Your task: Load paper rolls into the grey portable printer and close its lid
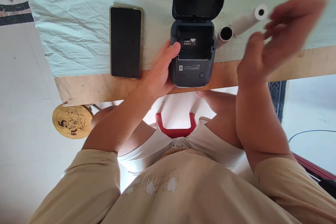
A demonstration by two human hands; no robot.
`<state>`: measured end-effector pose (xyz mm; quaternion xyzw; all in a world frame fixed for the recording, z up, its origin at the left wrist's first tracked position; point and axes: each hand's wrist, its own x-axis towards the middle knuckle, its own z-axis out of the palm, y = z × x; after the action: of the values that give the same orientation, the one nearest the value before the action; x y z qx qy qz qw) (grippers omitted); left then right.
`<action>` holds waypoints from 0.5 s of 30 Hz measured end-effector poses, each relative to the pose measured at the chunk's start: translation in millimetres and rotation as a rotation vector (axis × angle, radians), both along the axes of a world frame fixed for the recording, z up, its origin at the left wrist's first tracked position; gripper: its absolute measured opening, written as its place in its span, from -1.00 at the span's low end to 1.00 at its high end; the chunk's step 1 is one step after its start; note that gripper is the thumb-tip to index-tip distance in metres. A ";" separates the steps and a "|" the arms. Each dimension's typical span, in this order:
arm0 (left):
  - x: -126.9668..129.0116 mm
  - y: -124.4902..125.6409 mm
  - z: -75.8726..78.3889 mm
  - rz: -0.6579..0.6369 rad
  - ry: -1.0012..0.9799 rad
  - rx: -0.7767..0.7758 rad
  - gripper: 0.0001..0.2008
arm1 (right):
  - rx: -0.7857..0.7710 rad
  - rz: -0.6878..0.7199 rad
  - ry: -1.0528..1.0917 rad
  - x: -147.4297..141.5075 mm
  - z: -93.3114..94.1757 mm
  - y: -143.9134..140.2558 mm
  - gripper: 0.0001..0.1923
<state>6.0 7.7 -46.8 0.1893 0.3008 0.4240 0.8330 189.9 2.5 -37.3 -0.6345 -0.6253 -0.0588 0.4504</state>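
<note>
Printer [193, 56] at the table's near edge, lid up, steadied by my left hand [160, 73].

Nearest, my left hand grips the printer's left side, thumb on the rim of the open paper bay. My right hand [273, 42] hovers right of it, fingers loosely spread and blurred, holding nothing I can make out. Farther right lie two paper rolls [244, 22]; the phone [125, 42] lies left. The printer's lid is cut off at the far frame edge.

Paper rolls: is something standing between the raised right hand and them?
Nothing visible does. The right hand hovers open beside the two paper rolls, with only bare cloth between. The printer, held by the left hand, stands on the rolls' other side.
</note>
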 end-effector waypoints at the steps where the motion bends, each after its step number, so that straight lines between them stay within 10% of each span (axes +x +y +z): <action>1: -0.4 -0.1 0.1 -0.007 0.004 0.009 -0.76 | 0.102 -0.088 0.002 2.0 -1.3 1.7 -0.63; 15: -1.2 0.1 -2.9 -0.026 0.000 0.040 -0.73 | -0.310 0.051 0.014 15.5 -13.5 14.7 -0.43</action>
<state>4.9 7.9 -49.7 0.2099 0.2896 0.4191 0.8346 205.4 17.3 -50.8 -0.6809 -0.6396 0.0545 0.3527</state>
